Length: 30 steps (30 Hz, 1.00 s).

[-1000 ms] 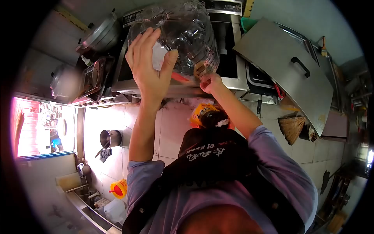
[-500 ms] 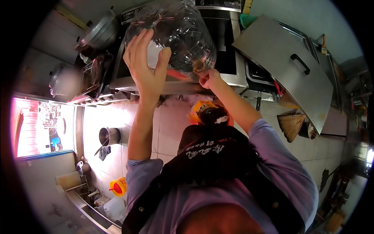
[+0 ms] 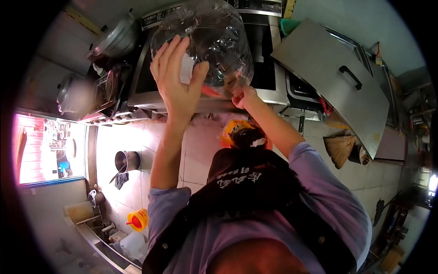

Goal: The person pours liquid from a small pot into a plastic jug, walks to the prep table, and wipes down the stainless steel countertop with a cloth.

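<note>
Shows white Chinese characters (image 3: pixel 239 178) across the black apron (image 3: pixel 276 188) at lower centre, dark lettering (image 3: pixel 237 128) on the yellow packet (image 3: pixel 230 133) above it, and pale markings (image 3: pixel 152 19) on the black panel (image 3: pixel 167 13) at upper left; defies sure reading on all three.

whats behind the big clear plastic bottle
A dark-topped steel unit shows on both sides of the clear plastic bottle. The part directly behind it is covered or distorted by the plastic, so anything lying there can't be made out.
</note>
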### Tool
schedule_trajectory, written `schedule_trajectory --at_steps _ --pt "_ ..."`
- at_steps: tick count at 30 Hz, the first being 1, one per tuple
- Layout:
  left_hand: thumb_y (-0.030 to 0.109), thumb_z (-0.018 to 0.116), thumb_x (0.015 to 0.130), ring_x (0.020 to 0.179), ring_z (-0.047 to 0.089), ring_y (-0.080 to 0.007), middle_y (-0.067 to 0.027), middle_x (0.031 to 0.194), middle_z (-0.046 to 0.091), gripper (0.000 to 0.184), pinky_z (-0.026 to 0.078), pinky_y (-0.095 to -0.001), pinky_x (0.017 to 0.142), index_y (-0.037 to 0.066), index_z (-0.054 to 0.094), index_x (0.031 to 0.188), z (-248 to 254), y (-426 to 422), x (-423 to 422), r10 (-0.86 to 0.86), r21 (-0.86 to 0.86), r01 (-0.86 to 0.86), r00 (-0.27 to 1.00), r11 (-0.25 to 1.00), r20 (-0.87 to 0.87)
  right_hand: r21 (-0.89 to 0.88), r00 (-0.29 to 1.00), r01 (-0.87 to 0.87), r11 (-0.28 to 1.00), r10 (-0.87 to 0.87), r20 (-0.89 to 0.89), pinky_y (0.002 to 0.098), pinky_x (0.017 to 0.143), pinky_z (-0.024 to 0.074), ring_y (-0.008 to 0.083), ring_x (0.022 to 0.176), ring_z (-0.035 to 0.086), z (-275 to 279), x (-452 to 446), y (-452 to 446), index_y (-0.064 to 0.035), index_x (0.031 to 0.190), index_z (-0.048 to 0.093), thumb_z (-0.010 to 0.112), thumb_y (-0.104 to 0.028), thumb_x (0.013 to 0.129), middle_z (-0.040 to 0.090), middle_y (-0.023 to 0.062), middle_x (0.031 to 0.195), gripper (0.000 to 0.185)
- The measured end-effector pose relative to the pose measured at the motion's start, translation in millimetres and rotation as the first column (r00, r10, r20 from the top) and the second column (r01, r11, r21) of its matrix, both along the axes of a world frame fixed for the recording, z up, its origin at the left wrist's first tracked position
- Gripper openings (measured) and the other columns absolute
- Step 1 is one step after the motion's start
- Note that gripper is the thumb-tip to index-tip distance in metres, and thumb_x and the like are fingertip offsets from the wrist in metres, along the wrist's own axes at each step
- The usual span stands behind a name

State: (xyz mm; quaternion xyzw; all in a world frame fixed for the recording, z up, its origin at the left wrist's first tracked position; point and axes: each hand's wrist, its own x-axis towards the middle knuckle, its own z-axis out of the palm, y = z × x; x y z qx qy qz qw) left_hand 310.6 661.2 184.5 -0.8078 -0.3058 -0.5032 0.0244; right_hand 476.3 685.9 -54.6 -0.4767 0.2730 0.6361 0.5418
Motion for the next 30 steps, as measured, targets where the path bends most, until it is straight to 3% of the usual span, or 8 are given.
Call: schedule_trajectory --at_steps 9,11,17,21,25,27,28,30 --pt "0.02 0.068 0.075 0.116 0.041 -0.0324 -0.0126 0.121 0.054 0.047 0.029 -0.0407 0.099 0.003 0.056 0.117 2.1 0.0 -5.4 0.021 0.08 -0.025 0.998 0.997 0.052 0.017 0.999 0.049 0.999 -0.05 0.016 0.0371 0.07 0.0423 0.0201 0.066 0.047 11.7 0.5 -0.2 -0.0043 0.066 0.052 0.046 0.001 0.075 0.049 0.0046 0.065 0.012" --pt "0.019 0.067 0.076 0.117 0.041 -0.0324 -0.0129 0.121 0.054 0.047 0.028 -0.0409 0.099 0.003 0.055 0.118 -4.3 5.7 -5.1 0.013 -0.009 -0.012 0.998 1.0 0.064 -0.029 0.996 0.077 0.997 -0.078 -0.031 0.0368 0.069 0.0422 0.02 0.064 0.047 -6.2 3.2 5.5 -0.0042 0.066 0.052 0.047 0.002 0.074 0.048 0.0048 0.064 0.012" --pt "0.015 0.064 0.077 0.117 0.041 -0.0322 -0.0138 0.122 0.053 0.045 0.027 -0.0416 0.1 0.001 0.054 0.119 -8.3 6.8 -12.7 0.033 0.018 -0.035 0.997 0.999 0.064 0.073 0.997 -0.034 0.997 0.03 0.066 0.0343 0.06 0.042 0.0196 0.058 0.045 -7.3 3.9 5.9 -0.0048 0.064 0.048 0.047 0.005 0.073 0.044 0.0037 0.062 0.013" --pt "0.011 0.062 0.076 0.117 0.042 -0.0319 -0.0138 0.122 0.053 0.044 0.027 -0.0418 0.101 0.001 0.054 0.119 -12.8 4.7 -21.8 0.106 0.047 -0.111 0.99 0.993 0.097 0.073 0.998 0.004 0.997 -0.009 0.064 0.0303 0.053 0.041 0.017 0.05 0.041 11.6 5.6 3.4 -0.0057 0.069 0.048 0.045 0.004 0.075 0.043 0.0033 0.061 0.012" --pt "0.008 0.06 0.075 0.117 0.042 -0.0318 -0.0144 0.122 0.053 0.045 0.026 -0.0416 0.102 0.0 0.053 0.119 -14.9 7.9 -25.9 0.052 -0.058 -0.045 0.992 0.997 0.114 0.031 0.998 0.016 0.999 -0.017 0.055 0.0293 0.051 0.0409 0.0154 0.05 0.042 2.0 3.3 5.9 -0.0067 0.069 0.048 0.044 0.003 0.077 0.044 0.0028 0.061 0.013" --pt "0.006 0.059 0.074 0.117 0.042 -0.0319 -0.0149 0.122 0.053 0.045 0.026 -0.0416 0.102 0.0 0.053 0.119 -15.5 4.6 -25.4 0.118 -0.031 -0.116 0.989 0.993 0.086 0.066 0.998 0.017 0.998 -0.021 0.067 0.0296 0.051 0.0415 0.0149 0.05 0.042 -4.9 6.2 12.1 -0.0074 0.068 0.046 0.045 0.001 0.077 0.044 0.0026 0.061 0.012" --pt "0.006 0.059 0.074 0.118 0.042 -0.0321 -0.015 0.123 0.052 0.046 0.026 -0.042 0.102 -0.001 0.052 0.119 -16.7 2.7 -27.8 0.113 0.001 -0.114 0.988 0.993 0.106 0.18 1.0 -0.028 0.983 0.03 -0.008 0.0306 0.052 0.0426 0.0146 0.05 0.042 -11.8 9.9 12.5 -0.0079 0.069 0.047 0.047 -0.002 0.079 0.045 0.0018 0.061 0.011" --pt "0.006 0.059 0.074 0.119 0.041 -0.0324 -0.0151 0.124 0.051 0.047 0.026 -0.0422 0.102 -0.001 0.051 0.12 -19.6 3.6 -30.2 0.087 -0.034 -0.085 0.992 0.996 0.089 0.039 0.997 -0.059 0.998 0.057 0.05 0.0312 0.053 0.0433 0.0149 0.051 0.043 -17.2 7.2 16.8 -0.0081 0.07 0.048 0.048 -0.001 0.078 0.047 0.0021 0.062 0.012"
